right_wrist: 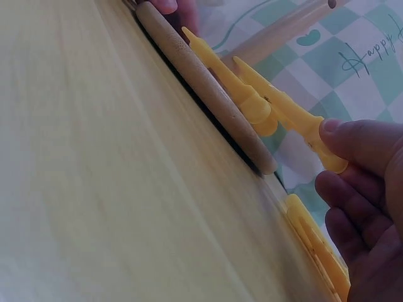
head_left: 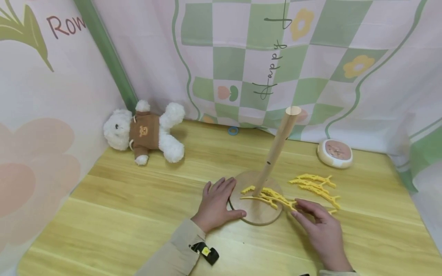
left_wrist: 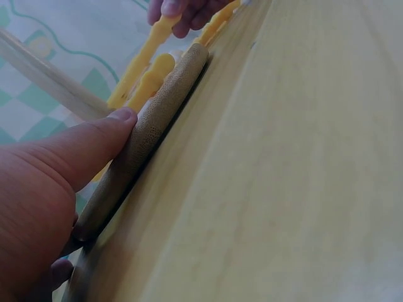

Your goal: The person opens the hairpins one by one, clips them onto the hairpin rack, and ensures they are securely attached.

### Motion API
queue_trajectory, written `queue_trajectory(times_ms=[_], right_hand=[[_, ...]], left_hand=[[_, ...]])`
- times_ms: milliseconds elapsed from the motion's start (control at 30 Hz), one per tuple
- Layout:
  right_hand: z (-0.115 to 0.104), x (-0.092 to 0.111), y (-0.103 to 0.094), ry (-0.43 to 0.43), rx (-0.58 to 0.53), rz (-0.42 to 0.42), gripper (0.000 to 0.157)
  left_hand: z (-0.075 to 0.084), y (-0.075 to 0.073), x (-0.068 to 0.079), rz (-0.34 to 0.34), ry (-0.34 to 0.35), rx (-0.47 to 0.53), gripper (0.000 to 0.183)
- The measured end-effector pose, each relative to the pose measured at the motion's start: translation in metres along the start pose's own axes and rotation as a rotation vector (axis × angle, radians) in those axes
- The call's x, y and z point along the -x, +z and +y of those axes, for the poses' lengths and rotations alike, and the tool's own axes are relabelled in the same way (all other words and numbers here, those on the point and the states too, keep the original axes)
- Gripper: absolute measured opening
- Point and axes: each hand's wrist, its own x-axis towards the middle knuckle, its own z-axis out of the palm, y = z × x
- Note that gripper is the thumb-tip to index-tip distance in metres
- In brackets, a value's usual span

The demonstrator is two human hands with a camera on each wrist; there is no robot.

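Observation:
A round wooden base [head_left: 260,219] bears an upright wooden post [head_left: 276,151] with small dark holes. My left hand [head_left: 214,205] rests on the base's left rim, fingers extended and the thumb [left_wrist: 94,141] pressing the near edge. With thumb and fingertips, my right hand [head_left: 321,228] pinches the end of a yellow branch-shaped plastic piece [right_wrist: 283,107], which reaches left over the base beside the post. Under it, other yellow pieces [right_wrist: 236,88] lie on the base around the post's foot.
Several more yellow pieces [head_left: 315,184] lie on the table right of the base. A white plush toy in a brown shirt [head_left: 146,132] lies at the back left. A round-cornered white and pink device [head_left: 335,153] stands at the back right, and a blue ring [head_left: 233,131] lies by the curtain.

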Motion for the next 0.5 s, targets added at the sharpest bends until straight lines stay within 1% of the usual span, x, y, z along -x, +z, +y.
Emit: queue_trajectory(times_ms=[133, 267, 367, 500], right_hand=[[-0.003, 0.000, 0.005, 0.011, -0.048, -0.005, 0.039], [-0.006, 0.000, 0.011, 0.017, -0.122, -0.012, 0.039], [-0.006, 0.000, 0.014, 0.016, -0.156, -0.018, 0.041], [-0.005, 0.001, 0.015, 0.016, -0.173, -0.028, 0.042]], left_hand=[[-0.001, 0.000, 0.000, -0.001, -0.001, -0.001, 0.101], [-0.001, 0.000, 0.000, -0.004, -0.002, -0.005, 0.101], [-0.001, -0.001, 0.000, -0.005, -0.003, -0.004, 0.101], [-0.001, 0.000, 0.000, -0.004, -0.003, -0.008, 0.101]])
